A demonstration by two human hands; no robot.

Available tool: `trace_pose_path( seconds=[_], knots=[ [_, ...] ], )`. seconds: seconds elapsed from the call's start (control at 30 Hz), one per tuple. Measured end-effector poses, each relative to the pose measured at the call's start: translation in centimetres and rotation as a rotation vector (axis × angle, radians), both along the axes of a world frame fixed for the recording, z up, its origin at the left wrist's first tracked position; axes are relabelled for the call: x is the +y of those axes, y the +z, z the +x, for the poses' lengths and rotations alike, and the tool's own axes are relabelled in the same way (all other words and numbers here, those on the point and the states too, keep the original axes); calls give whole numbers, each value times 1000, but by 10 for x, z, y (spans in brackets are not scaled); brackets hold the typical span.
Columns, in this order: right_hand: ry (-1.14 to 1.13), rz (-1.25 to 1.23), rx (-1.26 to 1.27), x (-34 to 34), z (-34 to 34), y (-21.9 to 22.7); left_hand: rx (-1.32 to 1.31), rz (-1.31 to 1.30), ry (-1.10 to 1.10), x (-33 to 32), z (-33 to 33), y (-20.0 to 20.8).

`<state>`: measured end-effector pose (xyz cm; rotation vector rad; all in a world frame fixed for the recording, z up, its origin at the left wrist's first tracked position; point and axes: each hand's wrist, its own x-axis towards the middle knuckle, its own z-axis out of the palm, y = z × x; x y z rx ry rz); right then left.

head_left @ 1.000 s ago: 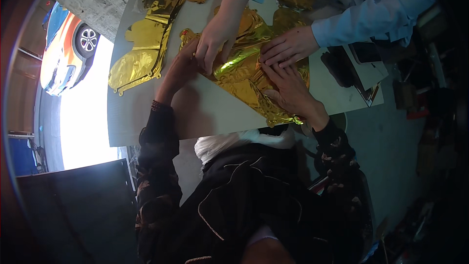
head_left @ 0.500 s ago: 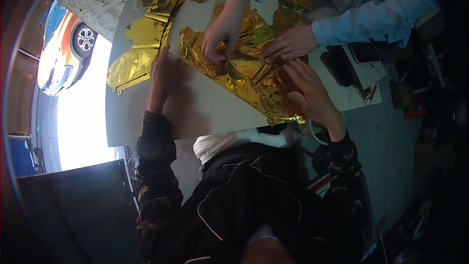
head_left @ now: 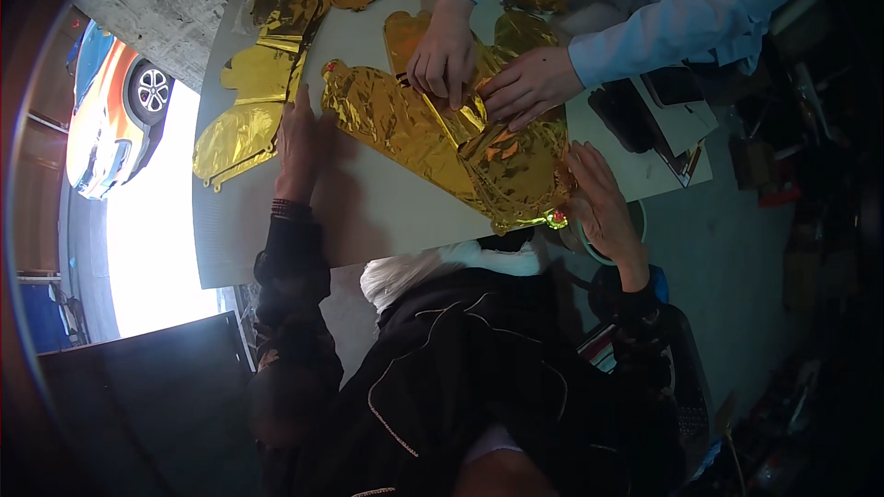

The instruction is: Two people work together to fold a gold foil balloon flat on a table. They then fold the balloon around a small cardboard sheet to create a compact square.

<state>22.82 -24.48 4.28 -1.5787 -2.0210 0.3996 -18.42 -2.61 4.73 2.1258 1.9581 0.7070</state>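
A flat gold foil balloon [head_left: 396, 124], crinkled and uninflated, lies slanting across the table in front of me. My right hand [head_left: 603, 207] rests at its right end, fingers stretched out along the edge. My left hand [head_left: 296, 152] lies on the table with straight fingers, beside the right edge of another flat gold foil piece [head_left: 241, 133]; it grips nothing. Across from me, a co-worker's two hands press on a folded part of the balloon, one hand [head_left: 444, 60] at its middle and the other hand [head_left: 534, 87] to the right.
More gold foil pieces [head_left: 295, 0] are spread along the far side of the pale table [head_left: 368, 221]. Dark objects lie on a white sheet [head_left: 649, 170] at the right. White material [head_left: 405, 276] hangs by my lap. A round rim [head_left: 635, 225] shows below my right hand.
My right hand has moved down and off the balloon's top to its right edge. The co-worker's hands have shifted over the fold, and the balloon's right part lies flatter. My left hand stays put.
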Motion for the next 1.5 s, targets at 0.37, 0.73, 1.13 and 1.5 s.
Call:
trace_pose_path(
  seconds=[0.37,0.73,1.13,1.5],
  knots=[
    [20,82,-123,-11,-8,-3,86,-10,62,11,1,-6],
    [21,89,-121,-17,-11,-4,-13,82,98,7,5,-12],
    [117,353,-121,-15,-75,-2,42,-92,74,26,2,-4],
    [122,419,8,-7,-94,-14,-585,-145,-21,31,-3,0]
  ],
)
